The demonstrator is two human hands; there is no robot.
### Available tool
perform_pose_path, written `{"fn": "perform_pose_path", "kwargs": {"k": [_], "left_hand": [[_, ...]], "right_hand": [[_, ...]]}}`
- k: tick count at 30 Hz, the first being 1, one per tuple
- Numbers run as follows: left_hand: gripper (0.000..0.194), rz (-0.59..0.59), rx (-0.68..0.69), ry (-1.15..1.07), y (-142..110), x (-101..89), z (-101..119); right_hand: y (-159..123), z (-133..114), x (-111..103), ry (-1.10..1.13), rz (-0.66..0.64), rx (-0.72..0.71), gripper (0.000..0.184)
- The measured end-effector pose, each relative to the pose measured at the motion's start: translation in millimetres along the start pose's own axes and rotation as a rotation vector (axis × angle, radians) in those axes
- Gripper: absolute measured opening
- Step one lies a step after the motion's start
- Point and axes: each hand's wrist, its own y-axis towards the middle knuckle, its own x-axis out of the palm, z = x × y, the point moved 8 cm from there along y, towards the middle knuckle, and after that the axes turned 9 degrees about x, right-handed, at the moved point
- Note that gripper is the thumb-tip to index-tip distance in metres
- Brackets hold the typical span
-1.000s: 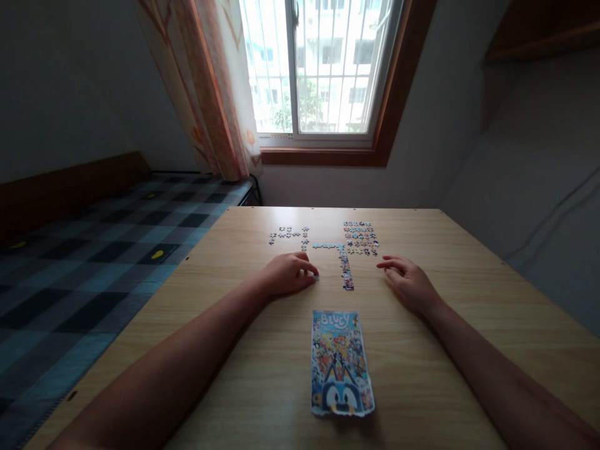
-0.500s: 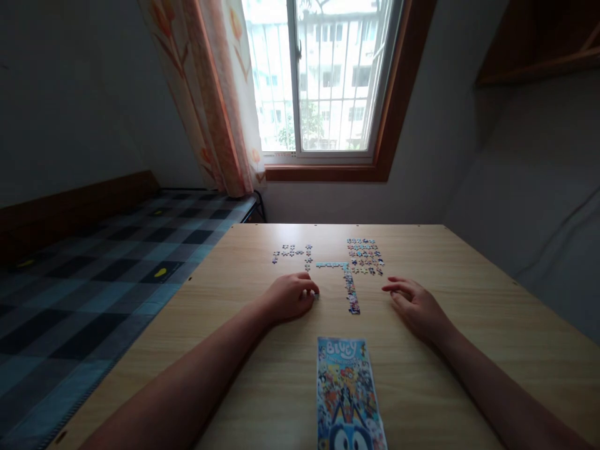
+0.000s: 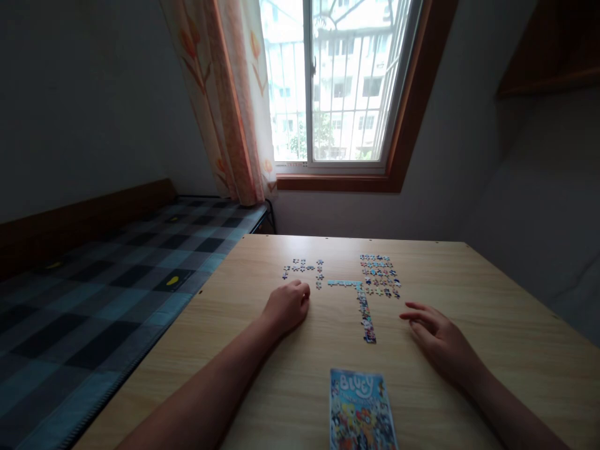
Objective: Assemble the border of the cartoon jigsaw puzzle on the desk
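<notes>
My left hand (image 3: 287, 306) is closed above the table, left of the joined pieces, its fingers curled around a puzzle piece that they mostly hide. Resting on the wood with its fingers stretched out and holding nothing is my right hand (image 3: 434, 331). Between the hands, a joined puzzle strip (image 3: 367, 314) runs toward me, meeting a light-blue top strip (image 3: 344, 283) at a corner. Loose puzzle pieces (image 3: 303, 267) lie beyond my left hand. More pieces stand in rows (image 3: 379, 275) beyond the strip, on the right. A colourful picture sheet (image 3: 362, 406) marked "Bluey" lies nearest me.
The light wooden table (image 3: 262, 400) reaches toward the wall below a barred window (image 3: 349, 94). A bed with a checked cover (image 3: 126, 306) stands along the left side. A flowered curtain (image 3: 229, 106) hangs beside the window, and a wooden shelf (image 3: 553, 56) is at upper right.
My left hand has drawn back leftward from the joined strip, and its fingers have curled in, hiding the small piece at the fingertips. The right hand stays nearly still. The camera view has shifted.
</notes>
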Motion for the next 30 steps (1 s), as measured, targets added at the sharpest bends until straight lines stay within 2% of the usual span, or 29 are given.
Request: {"fn": "perform_pose_path", "kwargs": {"k": [5,14,30], "left_hand": [[0.017,0.023,-0.144,-0.023,-0.3,3.4,-19.0],[0.018,0.022,-0.276,0.005,-4.6,2.6,-25.9],[0.018,-0.039,-0.347,0.014,-4.0,8.6,-32.5]], "right_hand": [[-0.7,1.2,0.7,-0.012,-0.006,-0.003,0.030],[-3.7,3.4,1.9,-0.056,-0.054,0.024,0.036],[-4.7,6.9,2.3,-0.103,-0.030,0.004,0.037]]}}
